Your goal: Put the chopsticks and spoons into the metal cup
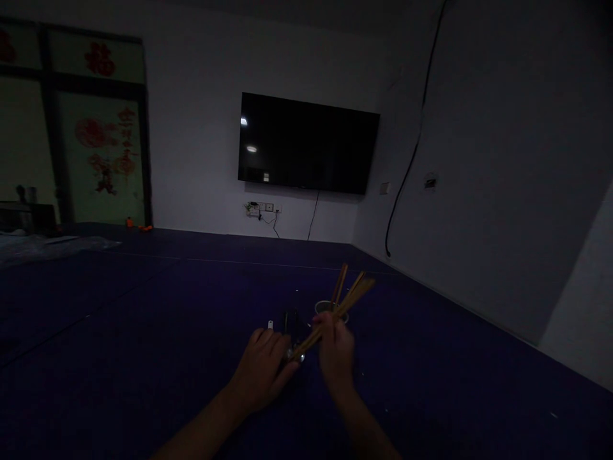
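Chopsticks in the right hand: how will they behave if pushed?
The chopsticks look straight, so probably stiff. Thin and seemingly wooden, they're likely light. Several sticks share the right hand's grip and look unbound where visible, so they may slide apart.

1 camera on the person's head looks forward and down over the forearms point(213, 418), which enter from the bottom edge. The left hand point(262, 363) and right hand point(336, 350) sit close, low in the middle. Beyond, the wide view crosses the purple surface point(143, 319) to the far wall point(196, 140), with a side wall point(502, 191) at right.
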`<state>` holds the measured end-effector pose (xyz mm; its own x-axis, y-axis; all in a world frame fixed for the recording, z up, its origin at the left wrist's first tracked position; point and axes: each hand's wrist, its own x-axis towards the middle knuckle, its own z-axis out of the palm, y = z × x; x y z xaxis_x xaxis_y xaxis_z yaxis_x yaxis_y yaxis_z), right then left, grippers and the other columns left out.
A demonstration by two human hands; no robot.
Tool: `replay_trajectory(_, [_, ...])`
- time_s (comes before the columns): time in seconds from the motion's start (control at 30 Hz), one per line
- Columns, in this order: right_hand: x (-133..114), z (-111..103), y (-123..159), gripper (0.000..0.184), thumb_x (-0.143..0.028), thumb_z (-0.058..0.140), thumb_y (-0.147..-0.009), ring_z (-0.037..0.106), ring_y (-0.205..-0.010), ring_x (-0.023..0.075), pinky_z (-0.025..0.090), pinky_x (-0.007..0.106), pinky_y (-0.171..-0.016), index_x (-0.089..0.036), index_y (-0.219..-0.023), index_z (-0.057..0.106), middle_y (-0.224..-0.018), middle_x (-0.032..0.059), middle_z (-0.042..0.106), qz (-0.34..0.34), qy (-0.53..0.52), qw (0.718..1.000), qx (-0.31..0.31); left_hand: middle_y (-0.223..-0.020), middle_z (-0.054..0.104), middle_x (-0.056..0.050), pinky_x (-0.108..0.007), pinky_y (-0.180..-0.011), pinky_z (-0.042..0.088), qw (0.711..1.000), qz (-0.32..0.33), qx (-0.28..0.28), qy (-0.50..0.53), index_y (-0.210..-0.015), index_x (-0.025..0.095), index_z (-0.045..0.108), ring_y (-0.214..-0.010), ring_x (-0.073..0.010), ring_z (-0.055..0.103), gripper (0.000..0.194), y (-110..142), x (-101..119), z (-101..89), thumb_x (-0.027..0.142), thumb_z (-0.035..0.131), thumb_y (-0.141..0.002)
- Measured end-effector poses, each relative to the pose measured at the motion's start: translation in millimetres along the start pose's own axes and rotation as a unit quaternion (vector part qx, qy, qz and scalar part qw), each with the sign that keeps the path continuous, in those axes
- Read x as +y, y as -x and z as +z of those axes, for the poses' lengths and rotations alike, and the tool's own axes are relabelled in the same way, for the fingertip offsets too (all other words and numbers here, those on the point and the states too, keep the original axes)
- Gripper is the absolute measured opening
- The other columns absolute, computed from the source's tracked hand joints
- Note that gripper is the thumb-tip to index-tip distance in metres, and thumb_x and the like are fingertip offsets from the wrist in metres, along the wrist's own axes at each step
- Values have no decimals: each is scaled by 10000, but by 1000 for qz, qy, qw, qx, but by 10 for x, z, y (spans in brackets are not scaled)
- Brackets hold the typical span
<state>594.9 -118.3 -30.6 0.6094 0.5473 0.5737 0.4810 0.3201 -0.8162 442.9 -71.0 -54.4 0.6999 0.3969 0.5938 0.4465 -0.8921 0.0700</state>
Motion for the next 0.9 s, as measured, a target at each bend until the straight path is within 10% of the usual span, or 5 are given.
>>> replay_trajectory(0.13, [17,-301,-187,602,-633,226,-887,563,-606,184,409,283,-588,-174,-815,608,-681,63,610,-23,86,973,215,-1076,634,-84,-395,-925,373,998,-42,-4,41,-1237,203,508,-990,-212,539,391,16,-64,80,398,308,-962])
replay_trajectory(0.23, [79,-444,-327,613,-602,182,-910,563,-600,197,400,290,-603,-173,-862,616,-594,32,559,-38,154,953,259,-1082,634,-84,-382,-916,383,995,-81,-4,57,-1264,205,497,-1003,-212,545,415,14,-109,111,407,289,-966])
replay_trajectory(0.7, [287,-406,-484,691,-620,153,-919,574,-664,238,365,323,-629,-162,-679,611,-681,141,625,-62,288,950,108,-1006,647,-72,-352,-871,407,992,-103,-24,67,-1263,216,502,-953,-201,570,416,17,-153,162,411,285,-966])
replay_trajectory(0.9, [418,-378,-475,632,-561,234,-932,599,-836,253,388,319,-694,-111,-913,678,-880,175,639,-34,339,937,79,-1049,650,-73,-363,-891,404,992,-100,-29,64,-1251,218,512,-976,-208,568,393,17,-146,164,388,310,-961])
